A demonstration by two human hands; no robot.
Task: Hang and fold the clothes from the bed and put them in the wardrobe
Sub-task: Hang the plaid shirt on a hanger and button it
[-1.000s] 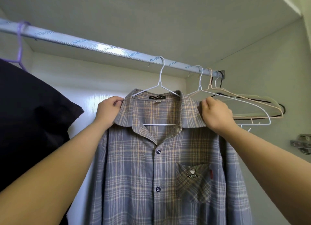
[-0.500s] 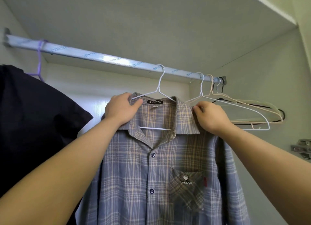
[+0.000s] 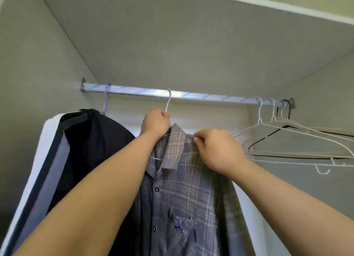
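Plaid shirt (image 3: 183,190), shoulder pinched by right fingers (image 3: 203,136)

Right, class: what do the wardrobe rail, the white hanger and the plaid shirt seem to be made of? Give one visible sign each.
Rail: probably a metal tube, glossy, with bright glare; the blue lettering suggests a printed film or wrap.
White hanger: thin wire, likely coated metal, with a smooth white finish.
Plaid shirt: woven cloth, matte, draping in soft folds; the fibre cannot be told.
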